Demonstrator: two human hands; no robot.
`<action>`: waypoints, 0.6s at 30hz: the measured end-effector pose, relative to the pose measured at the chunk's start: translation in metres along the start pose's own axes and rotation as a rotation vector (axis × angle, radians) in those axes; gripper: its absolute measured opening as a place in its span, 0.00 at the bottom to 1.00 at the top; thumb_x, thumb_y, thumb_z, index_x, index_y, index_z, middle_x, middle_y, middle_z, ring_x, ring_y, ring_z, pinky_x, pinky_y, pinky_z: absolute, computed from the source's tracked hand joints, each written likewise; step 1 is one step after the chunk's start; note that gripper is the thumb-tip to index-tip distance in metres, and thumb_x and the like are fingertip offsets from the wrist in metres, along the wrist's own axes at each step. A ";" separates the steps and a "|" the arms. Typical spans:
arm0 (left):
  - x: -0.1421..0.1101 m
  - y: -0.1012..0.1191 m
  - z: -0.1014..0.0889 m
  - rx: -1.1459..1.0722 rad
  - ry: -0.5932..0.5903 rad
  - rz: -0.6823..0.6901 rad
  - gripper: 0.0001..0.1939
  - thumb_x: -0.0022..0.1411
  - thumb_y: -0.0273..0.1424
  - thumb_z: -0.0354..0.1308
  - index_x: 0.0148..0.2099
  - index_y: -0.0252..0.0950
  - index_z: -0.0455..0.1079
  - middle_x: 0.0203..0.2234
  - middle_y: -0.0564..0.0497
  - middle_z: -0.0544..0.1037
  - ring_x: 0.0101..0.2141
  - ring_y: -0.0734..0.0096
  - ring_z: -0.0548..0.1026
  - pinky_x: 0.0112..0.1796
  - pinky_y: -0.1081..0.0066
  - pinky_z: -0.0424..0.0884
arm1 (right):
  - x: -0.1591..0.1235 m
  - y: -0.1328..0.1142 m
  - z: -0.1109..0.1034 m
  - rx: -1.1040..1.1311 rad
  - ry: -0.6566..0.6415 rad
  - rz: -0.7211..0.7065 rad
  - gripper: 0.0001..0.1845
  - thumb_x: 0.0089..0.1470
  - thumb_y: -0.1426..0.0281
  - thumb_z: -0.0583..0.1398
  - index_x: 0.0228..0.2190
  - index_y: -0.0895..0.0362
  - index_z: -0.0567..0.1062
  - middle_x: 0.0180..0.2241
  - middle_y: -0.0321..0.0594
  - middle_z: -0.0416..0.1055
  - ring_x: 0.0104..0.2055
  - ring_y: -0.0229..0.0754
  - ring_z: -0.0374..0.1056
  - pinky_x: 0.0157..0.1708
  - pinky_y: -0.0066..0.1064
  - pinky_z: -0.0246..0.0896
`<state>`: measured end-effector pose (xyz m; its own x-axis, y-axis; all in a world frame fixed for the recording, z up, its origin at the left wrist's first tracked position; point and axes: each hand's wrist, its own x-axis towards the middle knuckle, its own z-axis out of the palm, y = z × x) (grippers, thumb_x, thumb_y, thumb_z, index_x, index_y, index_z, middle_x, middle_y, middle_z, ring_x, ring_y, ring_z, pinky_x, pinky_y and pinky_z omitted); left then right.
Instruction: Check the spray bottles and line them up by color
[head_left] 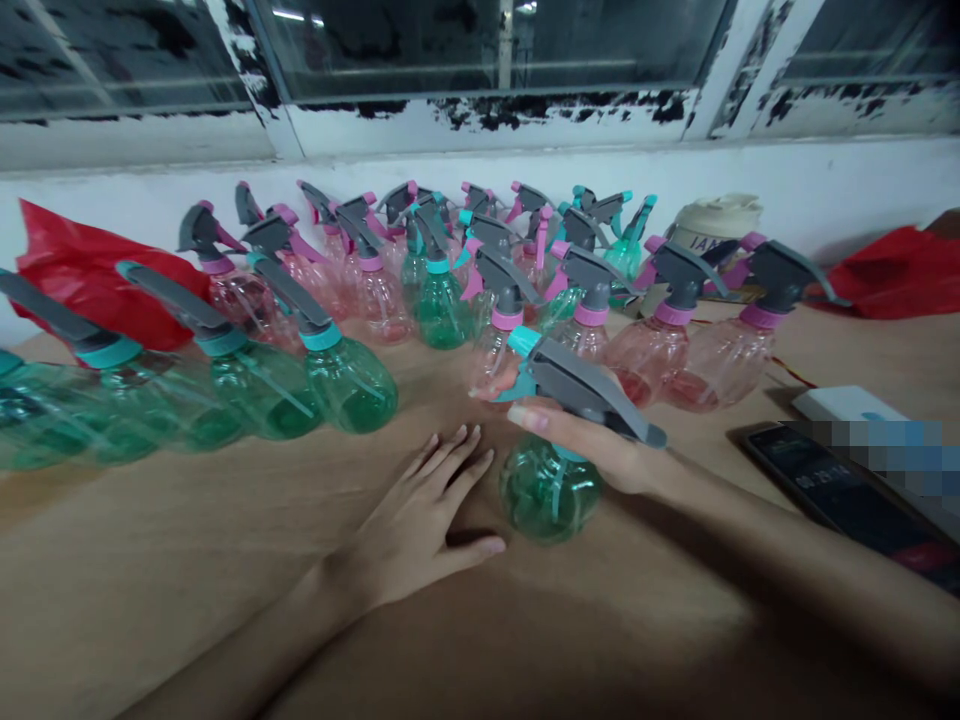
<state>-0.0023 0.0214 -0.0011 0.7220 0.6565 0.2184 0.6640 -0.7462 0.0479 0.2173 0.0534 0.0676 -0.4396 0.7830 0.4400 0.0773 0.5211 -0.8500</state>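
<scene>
My right hand (600, 445) is closed around the neck and trigger head of a green spray bottle (551, 495), which has a grey head with a teal nozzle. The bottle is round, clear green, and a dip tube shows inside it. To its left, my left hand (435, 510) lies flat on the wooden table (360, 640) with the fingers spread, holding nothing. Several green spray bottles (349, 385) with teal collars stand in a row on the left. Just behind my right hand are several pink spray bottles (649, 350) with grey and pink heads.
More pink and green spray bottles (442, 305) crowd the back by the wall. Red plastic bags (90, 270) lie at the far left and right. A phone (832, 485) showing a timer and a white box (847, 402) are on the right. Behind them sits a pale cloth item (716, 215).
</scene>
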 end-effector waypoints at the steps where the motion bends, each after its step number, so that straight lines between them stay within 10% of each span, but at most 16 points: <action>1: 0.000 0.000 0.000 -0.002 0.003 -0.001 0.40 0.63 0.53 0.50 0.66 0.31 0.48 0.64 0.37 0.53 0.63 0.53 0.48 0.59 0.51 0.49 | 0.000 -0.002 0.000 0.001 -0.004 0.004 0.12 0.53 0.58 0.61 0.38 0.51 0.74 0.30 0.34 0.73 0.30 0.40 0.68 0.33 0.35 0.66; 18: 0.000 -0.001 0.001 -0.019 0.011 0.001 0.40 0.63 0.52 0.51 0.66 0.32 0.47 0.64 0.38 0.52 0.64 0.52 0.47 0.59 0.49 0.49 | -0.004 -0.008 0.000 0.081 0.014 -0.023 0.14 0.52 0.65 0.63 0.42 0.50 0.75 0.46 0.39 0.74 0.51 0.44 0.69 0.51 0.39 0.64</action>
<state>-0.0029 0.0218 -0.0021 0.7205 0.6547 0.2288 0.6594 -0.7489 0.0665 0.2186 0.0462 0.0725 -0.4282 0.7761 0.4629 -0.0054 0.5100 -0.8602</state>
